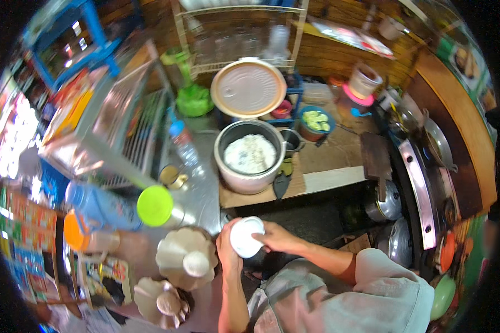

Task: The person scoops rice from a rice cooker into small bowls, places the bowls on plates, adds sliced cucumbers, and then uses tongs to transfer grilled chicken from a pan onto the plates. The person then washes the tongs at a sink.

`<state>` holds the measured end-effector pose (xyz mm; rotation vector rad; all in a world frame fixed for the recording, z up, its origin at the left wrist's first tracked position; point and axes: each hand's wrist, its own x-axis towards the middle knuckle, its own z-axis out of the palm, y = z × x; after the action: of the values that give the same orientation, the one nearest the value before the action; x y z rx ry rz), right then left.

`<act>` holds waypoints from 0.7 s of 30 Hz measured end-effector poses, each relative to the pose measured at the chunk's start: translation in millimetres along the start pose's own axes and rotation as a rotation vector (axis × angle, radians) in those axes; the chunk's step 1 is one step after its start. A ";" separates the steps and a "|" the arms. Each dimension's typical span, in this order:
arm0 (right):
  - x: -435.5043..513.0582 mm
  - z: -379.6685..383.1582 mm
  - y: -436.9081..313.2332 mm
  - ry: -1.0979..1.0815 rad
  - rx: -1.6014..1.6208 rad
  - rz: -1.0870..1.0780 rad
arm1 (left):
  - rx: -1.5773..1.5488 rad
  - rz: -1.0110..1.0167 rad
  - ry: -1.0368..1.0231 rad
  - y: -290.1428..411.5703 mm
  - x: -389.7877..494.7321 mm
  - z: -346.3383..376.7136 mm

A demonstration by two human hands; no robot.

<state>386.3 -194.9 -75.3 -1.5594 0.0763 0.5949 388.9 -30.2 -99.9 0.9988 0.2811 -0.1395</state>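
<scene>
A small white bowl [246,236] is held in front of my body. My left hand [229,245] wraps around its left side, and my right hand [275,238] grips its right rim with the thumb on top. Beyond the hands stands a rice cooker [250,183] with its lid [250,88] raised and white rice [251,154] inside. To the left of my left hand, a scalloped beige dish [171,260] bears a round pale object [196,264]. A similar scalloped dish [148,293] is nearer my body.
A lime-green lidded container [155,206], a blue jug [104,204] and a plastic bottle [185,145] stand left. Right of the cooker are a tub of green slices [316,120] and a wooden board [376,154]. A stove [418,195] lies far right, with metal pots [393,241] beside it.
</scene>
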 end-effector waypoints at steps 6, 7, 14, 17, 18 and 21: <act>22.6 -210.7 9.5 0.618 -0.169 -0.123 | 0.764 0.826 -0.081 107.9 159.5 160.1; 39.9 -247.7 19.1 0.692 -0.210 -0.075 | 0.937 1.036 -0.097 127.7 201.7 188.4; 272.7 -393.2 95.5 0.861 -0.710 0.191 | 1.350 0.660 -0.272 141.1 381.1 303.8; 318.6 -397.1 94.9 0.901 -0.838 0.161 | 1.525 1.185 -0.305 133.3 335.2 291.9; 318.6 -393.2 88.8 0.908 -0.885 0.149 | 1.405 1.037 -0.395 124.6 310.4 280.9; 299.9 -375.6 60.1 0.910 -0.999 0.095 | 1.597 1.308 -0.076 76.2 215.2 211.5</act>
<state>739.8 -464.1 -268.2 -2.7145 0.6152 -0.1144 648.7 -165.1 5.6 2.5332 -0.7457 0.9467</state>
